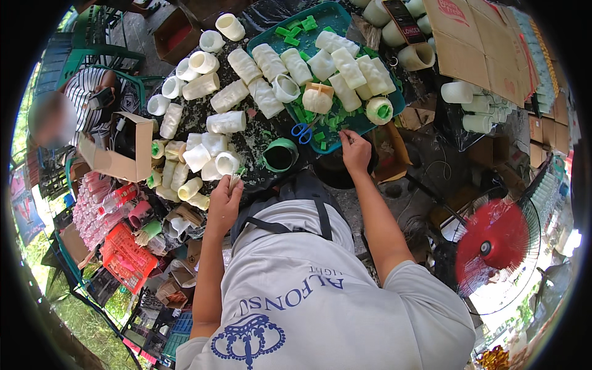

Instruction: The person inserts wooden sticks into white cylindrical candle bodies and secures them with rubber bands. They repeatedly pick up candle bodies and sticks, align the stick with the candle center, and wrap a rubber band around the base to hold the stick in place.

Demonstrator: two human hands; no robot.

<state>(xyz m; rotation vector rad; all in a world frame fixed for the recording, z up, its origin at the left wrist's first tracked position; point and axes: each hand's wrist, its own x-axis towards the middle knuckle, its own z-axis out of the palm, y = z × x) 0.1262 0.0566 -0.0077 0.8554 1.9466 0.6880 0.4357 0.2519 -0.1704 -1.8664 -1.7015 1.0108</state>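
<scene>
My left hand (223,203) is closed around some thin pale strands (234,179), beside the hollow white wax cylinders at the table's near edge. Fingers pinched together, my right hand (356,153) is at the near rim of a teal tray (333,147); whatever it grips is too small to make out. White wax cylinders (349,68) and bright green pieces (308,23) lie in that tray. A wax cylinder with a green inside (379,111) sits close to my right hand. Between my hands are blue-handled scissors (301,132) and a dark green round container (279,155).
More white cylinders (226,122) cover the dark table's left half. A cardboard box (123,151) and a red basket (128,258) stand left. At right are a red-bladed fan (493,240), cardboard (475,43) and a phone (404,21). A seated person (86,98) is far left.
</scene>
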